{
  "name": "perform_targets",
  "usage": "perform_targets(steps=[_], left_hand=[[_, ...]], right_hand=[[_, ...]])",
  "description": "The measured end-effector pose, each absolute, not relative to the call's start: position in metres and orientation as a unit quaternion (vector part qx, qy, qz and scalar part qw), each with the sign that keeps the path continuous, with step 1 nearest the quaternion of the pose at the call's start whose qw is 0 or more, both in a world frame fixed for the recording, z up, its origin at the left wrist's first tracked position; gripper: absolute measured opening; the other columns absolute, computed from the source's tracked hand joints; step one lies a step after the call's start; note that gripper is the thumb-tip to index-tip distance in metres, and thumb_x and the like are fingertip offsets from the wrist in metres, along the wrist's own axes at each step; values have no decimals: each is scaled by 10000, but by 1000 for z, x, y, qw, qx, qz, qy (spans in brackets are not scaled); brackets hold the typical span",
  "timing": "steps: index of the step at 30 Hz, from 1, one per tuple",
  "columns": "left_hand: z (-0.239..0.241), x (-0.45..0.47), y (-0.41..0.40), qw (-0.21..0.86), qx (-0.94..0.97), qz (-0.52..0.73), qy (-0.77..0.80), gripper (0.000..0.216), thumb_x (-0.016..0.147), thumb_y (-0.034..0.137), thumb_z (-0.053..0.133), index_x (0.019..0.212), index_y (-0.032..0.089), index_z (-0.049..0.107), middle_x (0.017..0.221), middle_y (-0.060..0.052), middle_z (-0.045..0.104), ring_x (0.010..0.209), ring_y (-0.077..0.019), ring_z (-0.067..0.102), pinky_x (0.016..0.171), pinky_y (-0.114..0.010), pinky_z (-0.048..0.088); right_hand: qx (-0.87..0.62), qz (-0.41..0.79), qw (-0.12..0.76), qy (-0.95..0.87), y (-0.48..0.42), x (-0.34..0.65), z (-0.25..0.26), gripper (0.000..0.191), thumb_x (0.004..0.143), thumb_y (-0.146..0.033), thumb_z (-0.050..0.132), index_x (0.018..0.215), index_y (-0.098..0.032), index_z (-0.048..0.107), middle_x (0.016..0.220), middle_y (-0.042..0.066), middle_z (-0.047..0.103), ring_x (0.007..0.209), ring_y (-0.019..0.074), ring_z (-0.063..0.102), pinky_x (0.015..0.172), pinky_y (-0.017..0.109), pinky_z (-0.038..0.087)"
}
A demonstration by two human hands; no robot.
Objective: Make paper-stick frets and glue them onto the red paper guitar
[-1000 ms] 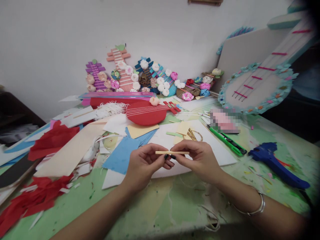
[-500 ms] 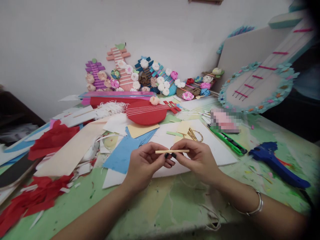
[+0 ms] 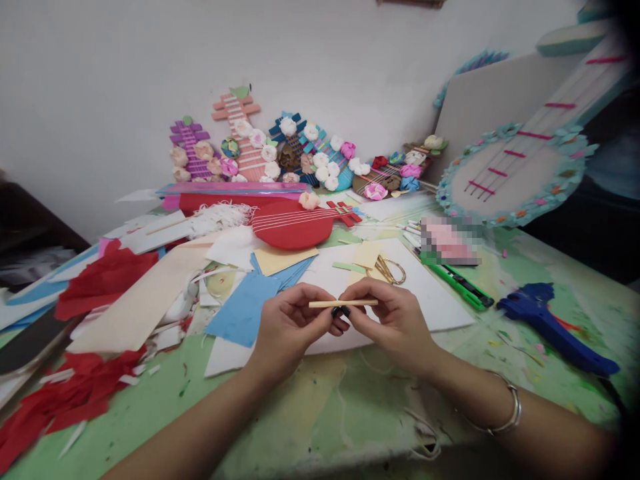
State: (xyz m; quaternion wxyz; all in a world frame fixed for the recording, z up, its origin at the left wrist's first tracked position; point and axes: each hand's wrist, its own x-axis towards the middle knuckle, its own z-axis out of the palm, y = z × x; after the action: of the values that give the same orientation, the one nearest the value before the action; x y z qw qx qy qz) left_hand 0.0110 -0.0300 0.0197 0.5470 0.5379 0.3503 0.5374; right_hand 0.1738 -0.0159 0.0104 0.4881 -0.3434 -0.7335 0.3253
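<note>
Between the fingertips of my left hand (image 3: 295,320) and my right hand (image 3: 390,320) lies a short pale stick (image 3: 320,305), held level above a white sheet (image 3: 340,343). Both hands pinch it near its middle, with thumbs and fingers almost meeting, and its two ends show. Blue paper squares (image 3: 243,307) lie just beyond my left hand. Past my right hand are gold-handled scissors (image 3: 395,270), their blades hidden, and small yellow paper pieces (image 3: 367,255).
A blue glue gun (image 3: 555,330) and a green cutter knife (image 3: 463,287) lie to the right. Red crepe paper (image 3: 105,280) and scraps cover the left. Behind are a red paper lute (image 3: 295,227), several flower-covered miniature instruments (image 3: 245,143), and a larger turquoise-rimmed one (image 3: 515,173).
The stick has shifted very slightly left, and the two thumbs are a little closer together. Everything else looks the same.
</note>
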Motion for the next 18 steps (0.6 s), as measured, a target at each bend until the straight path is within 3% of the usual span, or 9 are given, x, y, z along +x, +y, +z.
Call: perform_targets(steps=[18], left_hand=[[16, 9, -28, 559, 534, 529, 349, 77, 725, 144, 667, 764, 111, 609, 604, -27, 689, 552, -131, 656, 546, -216, 556]], right_hand=[[-338, 341, 502, -720, -19, 171, 12, 63, 784, -145, 550, 808, -176, 600, 718, 12, 601, 645, 121, 541, 580, 259, 429]])
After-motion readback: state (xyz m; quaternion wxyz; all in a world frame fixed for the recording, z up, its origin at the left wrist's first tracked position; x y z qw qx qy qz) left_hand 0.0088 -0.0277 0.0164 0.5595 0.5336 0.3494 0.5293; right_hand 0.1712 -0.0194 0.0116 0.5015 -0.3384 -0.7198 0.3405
